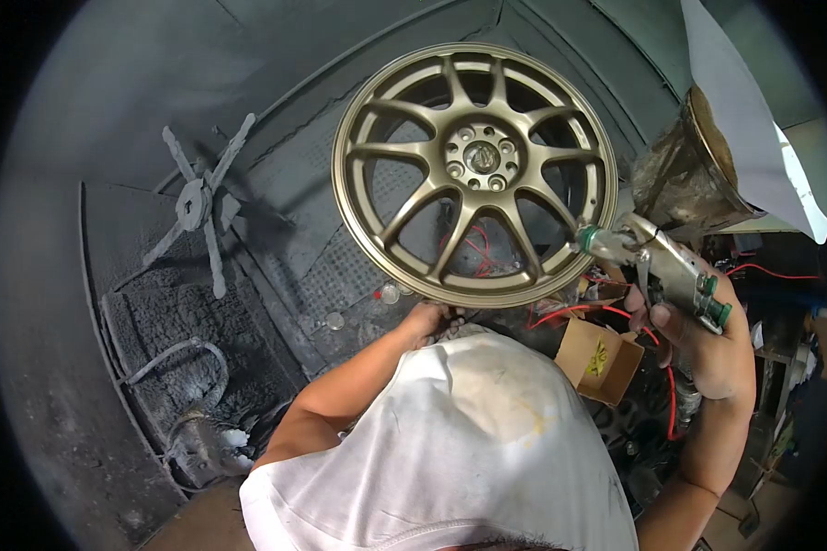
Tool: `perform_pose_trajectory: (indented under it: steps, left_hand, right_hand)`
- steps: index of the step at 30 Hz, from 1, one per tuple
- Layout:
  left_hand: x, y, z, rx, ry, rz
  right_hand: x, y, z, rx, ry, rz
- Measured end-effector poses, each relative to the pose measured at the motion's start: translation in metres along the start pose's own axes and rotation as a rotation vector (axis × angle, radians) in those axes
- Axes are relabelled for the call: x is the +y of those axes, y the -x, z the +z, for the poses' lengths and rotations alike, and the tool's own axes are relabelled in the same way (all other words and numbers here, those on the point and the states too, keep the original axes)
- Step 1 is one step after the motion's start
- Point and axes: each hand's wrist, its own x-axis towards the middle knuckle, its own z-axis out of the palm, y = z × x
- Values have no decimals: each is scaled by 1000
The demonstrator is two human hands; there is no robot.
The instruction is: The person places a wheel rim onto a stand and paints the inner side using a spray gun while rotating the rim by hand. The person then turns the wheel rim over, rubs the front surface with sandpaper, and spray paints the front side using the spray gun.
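A bronze-gold multi-spoke wheel rim [412,150] fills the upper middle, its face toward the camera. My right hand [694,335] is wrapped round a metal spray gun [675,268] with green fittings; the gun's nozzle end points left, at the rim's lower right edge. Whether the nozzle touches the rim cannot be told. My left hand [436,321] is just below the rim's bottom edge, partly hidden by the rim and my shirt, with its fingers curled. What it holds, if anything, does not show.
A grey-coated cross-shaped stand [196,204] is at the left, above a rough dark block [170,321]. An open cardboard box [599,360] and a red hose [673,404] lie below right. A crusted metal cup [685,174] with white sheet is upper right.
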Motion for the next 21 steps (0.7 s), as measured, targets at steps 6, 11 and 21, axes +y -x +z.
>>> perform_pose_trajectory:
  steps: [6,11,21]
  left_hand:
    - [32,-2,-12,243,104,168]
    - [89,-7,-59,397,-27,576]
    - [56,51,52,182,124,190]
  right_hand:
    - [4,-4,-4,168,85,-193]
    - [6,8,-18,320,134,-41]
    - [7,16,-7,13,23,-112]
